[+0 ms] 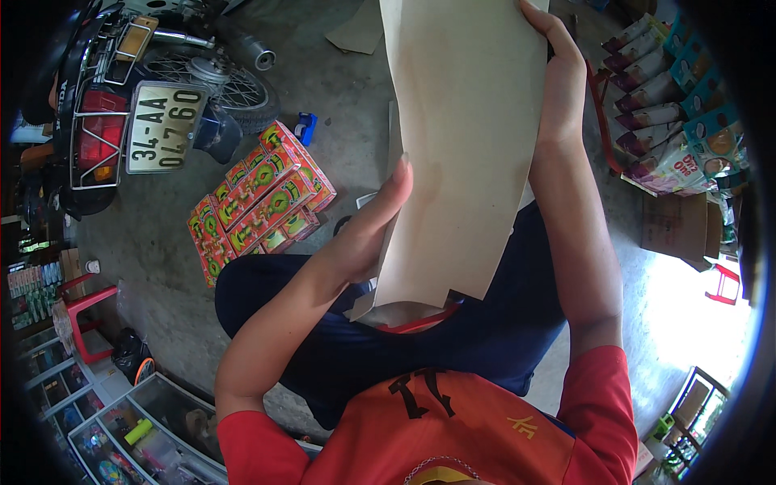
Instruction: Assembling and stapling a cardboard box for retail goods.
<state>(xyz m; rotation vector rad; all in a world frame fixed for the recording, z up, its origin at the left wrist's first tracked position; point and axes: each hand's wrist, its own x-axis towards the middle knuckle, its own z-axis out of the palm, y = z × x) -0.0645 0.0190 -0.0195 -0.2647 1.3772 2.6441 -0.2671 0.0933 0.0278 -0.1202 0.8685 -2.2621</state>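
Note:
A long sheet of beige cardboard (461,162), bent slightly along its length, is held up over my lap. It has a notched lower end and a small folded flap at its lower left corner. My left hand (376,222) grips its left edge, thumb on the near face and the other fingers hidden behind. Higher up, my right hand (562,61) holds the right edge near the top of the view, with most of its fingers out of sight behind the sheet. Under the cardboard's lower end, part of a red stool seat (412,322) shows between my legs.
Red and green printed boxes (263,190) are stacked on the floor to the left, beside a blue tape dispenser (305,128). A motorbike (162,105) stands beyond them. At right are a rack of snack packets (663,113) and a brown carton (679,226). A glass display case (153,428) is lower left.

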